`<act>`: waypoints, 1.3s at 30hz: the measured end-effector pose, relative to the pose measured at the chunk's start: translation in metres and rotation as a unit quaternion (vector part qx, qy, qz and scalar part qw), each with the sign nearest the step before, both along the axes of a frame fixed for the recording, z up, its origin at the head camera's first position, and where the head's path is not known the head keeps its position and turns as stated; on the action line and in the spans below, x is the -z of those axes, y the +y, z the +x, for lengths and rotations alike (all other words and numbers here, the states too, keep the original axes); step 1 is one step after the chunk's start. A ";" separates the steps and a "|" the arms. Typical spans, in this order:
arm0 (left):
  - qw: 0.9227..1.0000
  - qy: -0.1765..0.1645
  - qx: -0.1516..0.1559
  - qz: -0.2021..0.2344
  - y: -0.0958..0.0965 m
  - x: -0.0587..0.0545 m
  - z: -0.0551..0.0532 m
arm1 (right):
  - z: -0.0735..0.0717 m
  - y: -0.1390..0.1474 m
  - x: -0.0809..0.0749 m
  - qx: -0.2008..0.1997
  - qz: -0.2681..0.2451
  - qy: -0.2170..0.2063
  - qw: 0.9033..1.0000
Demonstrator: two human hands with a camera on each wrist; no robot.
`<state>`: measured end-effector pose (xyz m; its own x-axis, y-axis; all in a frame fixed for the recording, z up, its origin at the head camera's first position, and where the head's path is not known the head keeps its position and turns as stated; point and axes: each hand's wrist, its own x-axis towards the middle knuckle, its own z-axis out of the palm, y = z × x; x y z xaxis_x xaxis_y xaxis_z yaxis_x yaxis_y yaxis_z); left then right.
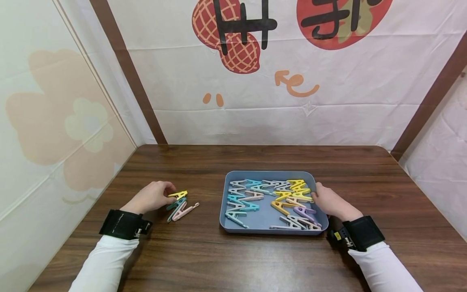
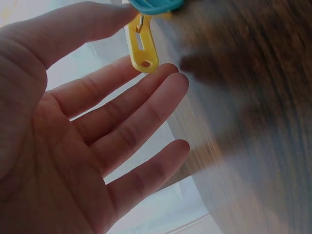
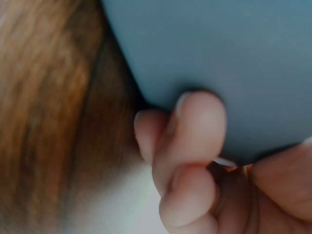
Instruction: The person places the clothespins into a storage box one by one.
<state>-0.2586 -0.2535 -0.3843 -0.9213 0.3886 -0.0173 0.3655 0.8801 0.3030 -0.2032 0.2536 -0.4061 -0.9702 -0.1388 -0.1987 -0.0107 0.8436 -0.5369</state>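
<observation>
My left hand [image 1: 155, 196] pinches a yellow clothespin [image 1: 178, 195] between thumb and index finger; in the left wrist view the clothespin's yellow end [image 2: 145, 51] shows by the thumb tip, the other fingers held loosely out. A teal clothespin [image 1: 178, 202] and a pale pink clothespin [image 1: 186, 211] lie right beside it, overlapping in the head view. On the right, my right hand [image 1: 333, 202] grips the right side of a blue-grey tray [image 1: 262, 231], its fingers curled against the outer wall [image 3: 263, 73] in the right wrist view.
Inside the tray lie several clothespins: blue and white ones [image 1: 237, 219] at left, yellow ones [image 1: 281, 207] and a purple one [image 1: 304, 211] at right. The tray stands on a brown wooden table [image 1: 197, 259]. A printed white cloth [image 1: 175, 81] hangs behind the table.
</observation>
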 end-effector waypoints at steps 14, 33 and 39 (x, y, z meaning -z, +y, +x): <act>1.000 0.007 0.002 -0.003 0.002 0.003 0.000 | 0.000 0.001 0.001 0.000 -0.002 0.002 1.000; 1.000 0.023 -0.012 -0.017 0.005 0.004 -0.004 | 0.000 -0.001 0.000 0.004 0.005 0.001 1.000; 0.999 0.047 -0.009 0.005 0.011 -0.001 -0.005 | 0.000 -0.001 -0.001 0.002 0.008 0.005 1.000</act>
